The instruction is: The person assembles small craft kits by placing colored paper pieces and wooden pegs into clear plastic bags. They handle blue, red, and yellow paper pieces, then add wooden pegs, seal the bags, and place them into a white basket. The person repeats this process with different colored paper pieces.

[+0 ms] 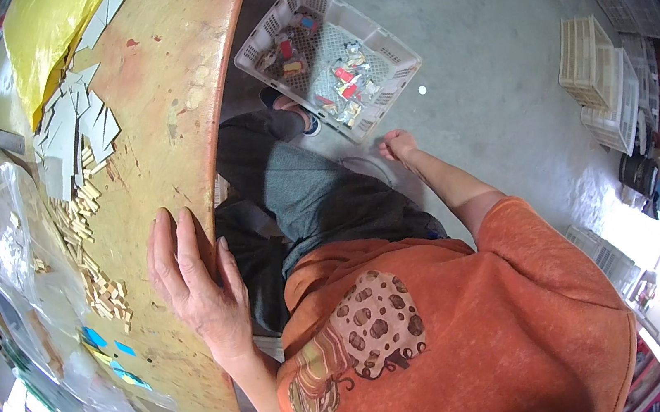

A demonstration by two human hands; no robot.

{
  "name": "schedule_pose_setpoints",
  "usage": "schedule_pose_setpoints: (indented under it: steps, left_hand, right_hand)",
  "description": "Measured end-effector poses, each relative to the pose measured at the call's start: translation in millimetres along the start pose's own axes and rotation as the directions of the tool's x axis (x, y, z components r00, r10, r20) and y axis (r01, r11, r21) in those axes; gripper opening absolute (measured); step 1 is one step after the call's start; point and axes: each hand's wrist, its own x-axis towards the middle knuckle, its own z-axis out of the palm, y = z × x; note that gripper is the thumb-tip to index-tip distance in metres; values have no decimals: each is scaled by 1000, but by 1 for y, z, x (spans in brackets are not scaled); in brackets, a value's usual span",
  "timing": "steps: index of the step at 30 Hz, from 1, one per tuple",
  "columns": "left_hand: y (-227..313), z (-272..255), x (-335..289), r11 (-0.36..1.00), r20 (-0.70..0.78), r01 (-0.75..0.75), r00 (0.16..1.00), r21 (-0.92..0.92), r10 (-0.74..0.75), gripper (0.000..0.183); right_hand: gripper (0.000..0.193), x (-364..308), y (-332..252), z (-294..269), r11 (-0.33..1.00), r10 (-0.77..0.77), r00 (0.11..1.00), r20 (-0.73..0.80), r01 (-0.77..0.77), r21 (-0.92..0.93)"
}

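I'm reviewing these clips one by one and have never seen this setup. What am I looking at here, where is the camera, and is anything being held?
A head-worn fisheye camera looks down on a person in an orange shirt; straight edges bend. The left hand rests flat on the edge of a worn wooden table, holding nothing. On it lie small wooden blocks, grey card pieces and a yellow bag. The right hand reaches down toward a white plastic basket of small colourful items on the concrete floor; its grip looks closed, seemingly empty.

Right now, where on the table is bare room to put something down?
The table is bare between the left hand and the grey card pieces. It is crowded along the far side: small wooden blocks, plastic bags, a yellow bag.
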Motion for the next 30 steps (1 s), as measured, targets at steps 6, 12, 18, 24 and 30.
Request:
schedule_pose_setpoints:
  steps: [6,12,18,24,30]
  left_hand:
    - [-3,0,-1,1000,-9,-1,1000,-23,1,51]
    - [-2,-1,0,1000,-16,7,1000,-29,-7,51]
    - [-3,-1,1,1000,-21,1,1000,-30,-2,50]
    - [0,-3,0,999,-22,16,1000,-31,-17,50]
    - [-9,-4,0,998,-46,-6,999,-63,3,45]
  right_hand:
    - [16,-5,-8,6,1000,-2,1000,-3,2,-29]
    - [15,1,-9,11,1000,8,1000,16,-8,-16]
    - [18,11,-2,7,1000,10,999,43,-9,-11]
    - [16,11,-3,11,998,-25,999,48,27,-49]
    - [25,-2,-6,2,974,-197,943,269,221,-59]
